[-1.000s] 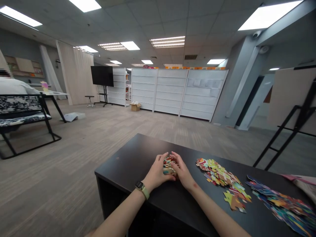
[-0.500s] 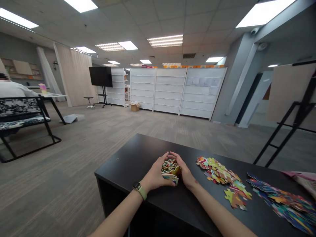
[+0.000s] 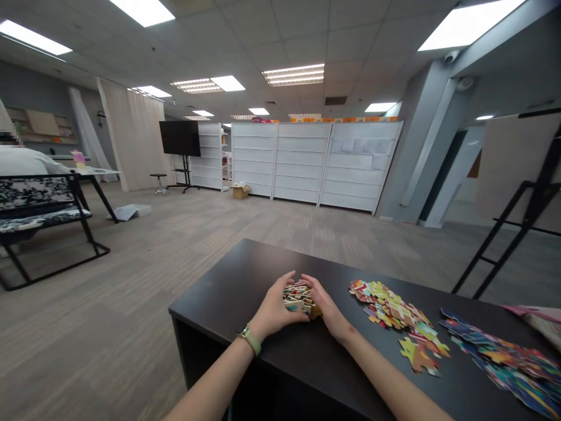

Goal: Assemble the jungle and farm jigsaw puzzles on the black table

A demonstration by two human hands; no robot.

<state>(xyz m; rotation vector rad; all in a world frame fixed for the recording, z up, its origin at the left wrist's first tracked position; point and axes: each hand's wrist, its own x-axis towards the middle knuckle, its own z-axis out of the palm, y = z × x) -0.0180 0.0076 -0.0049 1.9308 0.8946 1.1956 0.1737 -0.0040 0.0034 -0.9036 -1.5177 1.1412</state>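
Observation:
A clump of puzzle pieces [image 3: 298, 294] is gathered between my two hands over the black table [image 3: 228, 286]. My left hand [image 3: 274, 309] curves round its left side, thumb along the near edge and fingers at the far side. On the right, my right hand [image 3: 329, 313] presses against the clump with its fingers bent inward. The pieces' thin pale edges mostly face up, and one broader piece shows near my left thumb. Whether the clump's underside rests on the tabletop is hidden. Right of my hands lies a loose pile of yellow, red and orange puzzle pieces [image 3: 394, 310].
Blue, multicoloured pieces [image 3: 512, 362] are spread at the table's right, near a pink-edged cloth item [image 3: 539, 321]. A black metal stand [image 3: 521, 216] rises beyond. A person [image 3: 26, 161] sits at far left on a patterned chair [image 3: 39, 196]. White shelves [image 3: 302, 164] line the back.
My left hand has shifted slightly left and its fingers have parted a little from the right fingertips. The clump of puzzle pieces stays between both hands.

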